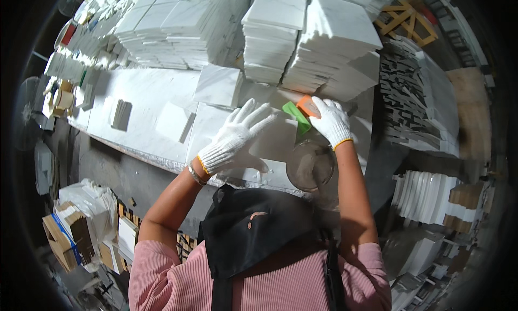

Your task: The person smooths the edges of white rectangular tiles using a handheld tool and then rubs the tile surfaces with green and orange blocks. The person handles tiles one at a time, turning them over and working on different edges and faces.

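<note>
White knitted gloves with yellow cuffs cover both hands. My left hand point(234, 132) is spread flat, with nothing in its fingers, over a pale marble tile point(278, 134) on the workbench. On the right, my right hand point(330, 121) grips an orange block point(307, 106) from above. A bright green block point(297, 117) lies beside the orange one, just to its left; whether they touch is hard to tell. Close below my right hand stands a round basin point(309, 166) with greyish content.
Tall stacks of white marble tiles point(272, 38) rise behind the bench. A short stack point(218, 85) sits beyond my left hand. Farther left on the bench top point(145, 84) are a leaning tile point(174, 122) and a few small upright pieces point(120, 114). Grey-edged slabs point(402, 95) stand at the right.
</note>
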Demonstrator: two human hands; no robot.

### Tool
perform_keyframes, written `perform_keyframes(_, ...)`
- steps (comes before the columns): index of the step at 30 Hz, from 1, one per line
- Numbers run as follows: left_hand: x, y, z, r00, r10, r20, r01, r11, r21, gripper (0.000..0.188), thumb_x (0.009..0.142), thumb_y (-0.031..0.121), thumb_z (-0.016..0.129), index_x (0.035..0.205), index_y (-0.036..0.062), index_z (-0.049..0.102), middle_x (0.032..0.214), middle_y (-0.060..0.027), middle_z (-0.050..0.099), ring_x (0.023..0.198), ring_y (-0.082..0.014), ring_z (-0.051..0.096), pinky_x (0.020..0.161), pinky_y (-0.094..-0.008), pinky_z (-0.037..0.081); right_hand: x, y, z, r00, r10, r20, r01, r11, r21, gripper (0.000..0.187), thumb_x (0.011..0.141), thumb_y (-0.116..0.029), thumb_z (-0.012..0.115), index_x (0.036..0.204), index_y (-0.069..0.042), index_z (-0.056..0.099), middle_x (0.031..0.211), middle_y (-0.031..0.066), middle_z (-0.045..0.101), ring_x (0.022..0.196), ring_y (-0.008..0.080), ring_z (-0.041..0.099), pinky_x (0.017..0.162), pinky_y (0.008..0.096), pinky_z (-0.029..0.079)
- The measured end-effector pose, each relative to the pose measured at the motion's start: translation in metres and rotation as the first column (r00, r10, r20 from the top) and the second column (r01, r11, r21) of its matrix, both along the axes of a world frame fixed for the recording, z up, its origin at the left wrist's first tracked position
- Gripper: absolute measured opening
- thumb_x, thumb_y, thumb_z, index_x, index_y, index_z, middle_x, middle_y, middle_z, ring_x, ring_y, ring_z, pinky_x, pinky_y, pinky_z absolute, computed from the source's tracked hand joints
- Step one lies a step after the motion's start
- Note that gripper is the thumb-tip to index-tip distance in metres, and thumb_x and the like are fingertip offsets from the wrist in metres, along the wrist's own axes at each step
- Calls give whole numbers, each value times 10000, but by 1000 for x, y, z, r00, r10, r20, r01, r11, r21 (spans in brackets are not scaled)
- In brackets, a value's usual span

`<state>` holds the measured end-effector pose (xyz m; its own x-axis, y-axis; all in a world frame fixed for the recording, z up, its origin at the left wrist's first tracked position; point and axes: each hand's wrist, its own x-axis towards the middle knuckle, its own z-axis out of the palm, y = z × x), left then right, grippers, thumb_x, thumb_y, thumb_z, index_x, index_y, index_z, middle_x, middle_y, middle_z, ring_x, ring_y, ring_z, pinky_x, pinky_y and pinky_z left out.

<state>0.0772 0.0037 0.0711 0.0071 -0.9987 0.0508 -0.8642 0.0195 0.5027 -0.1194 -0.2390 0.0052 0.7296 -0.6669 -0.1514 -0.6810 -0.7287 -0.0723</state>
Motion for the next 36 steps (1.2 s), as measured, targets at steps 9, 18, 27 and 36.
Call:
perform_keyframes(9,-8,-3,-29,996,1,-87,-14,989,-149,1063,508,444,904,1403,81,462,1453,-152,436,1401,-444,324,1135,-564,305,-35,64,84,740,-253,623,57,947,317,589,821,-235,736,1356,-63,562,1157,164,661,1092,305,642,917,383,520)
perform_keyframes(18,-6,-11,-38,985,-58,-164,20,974,-227,1051,507,441,903,1393,78,469,1441,-161,454,1376,-422,377,1135,-547,309,-8,100,47,790,110,604,-41,991,-128,671,701,-231,809,1332,-126,607,1039,170,577,978,350,595,830,433,509)
perform_keyframes(27,-7,-6,-40,984,2,-180,-36,982,-188,1202,490,441,908,1469,16,354,1463,-192,425,1395,-405,362,1150,-528,297,-40,147,74,814,236,531,-237,969,-66,570,626,-209,851,1174,-158,705,1004,125,574,862,328,599,761,439,510)
perform_keyframes(36,-6,-5,-39,985,20,-173,-53,981,-189,1235,483,401,921,1489,10,322,1472,-195,421,1396,-394,370,1146,-519,308,-11,109,63,776,254,577,-233,966,-113,628,671,-166,831,1267,-98,644,1100,148,577,954,350,593,842,434,490)
